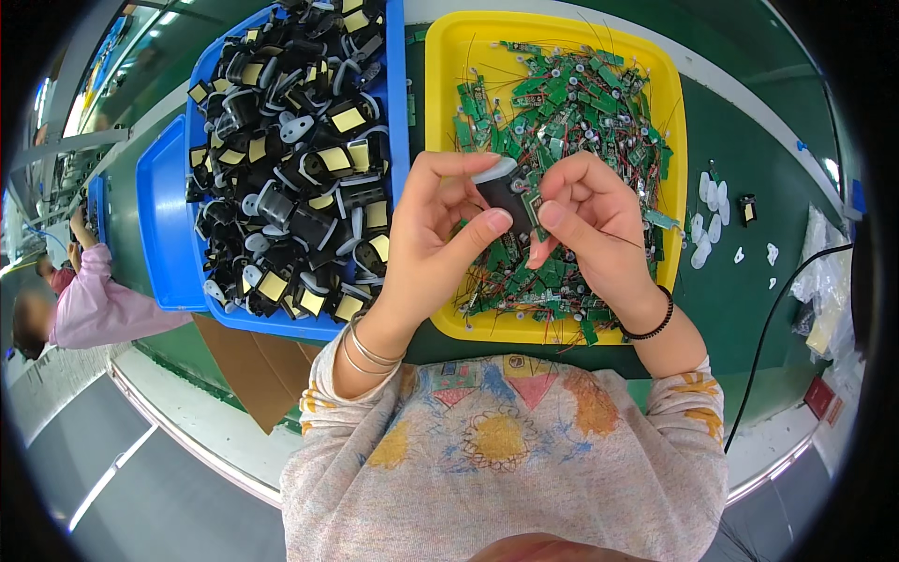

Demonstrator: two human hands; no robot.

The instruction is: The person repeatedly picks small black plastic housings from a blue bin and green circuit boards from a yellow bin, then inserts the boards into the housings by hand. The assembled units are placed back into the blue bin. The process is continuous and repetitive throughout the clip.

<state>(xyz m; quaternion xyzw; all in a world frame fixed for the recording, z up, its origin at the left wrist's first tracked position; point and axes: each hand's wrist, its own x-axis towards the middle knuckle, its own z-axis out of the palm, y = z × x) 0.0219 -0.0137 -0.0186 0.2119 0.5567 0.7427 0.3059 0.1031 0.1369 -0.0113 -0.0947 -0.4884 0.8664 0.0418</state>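
Observation:
Between my two hands, over the near part of a yellow tray, is a black plastic housing with a pale grey rounded end. My left hand grips it, thumb on its lower side and fingers round the grey end. In my right hand a small green circuit board is pinched between thumb and fingers, held against the housing's right side. Whether the board sits inside the housing or only touches it, I cannot tell. More green circuit boards with thin wires fill the yellow tray behind my hands.
A blue bin heaped with black housings stands at the left, a blue lid or tray beside it. At the right lie white plastic pieces, a black cable and clear plastic bags. Another person works at far left.

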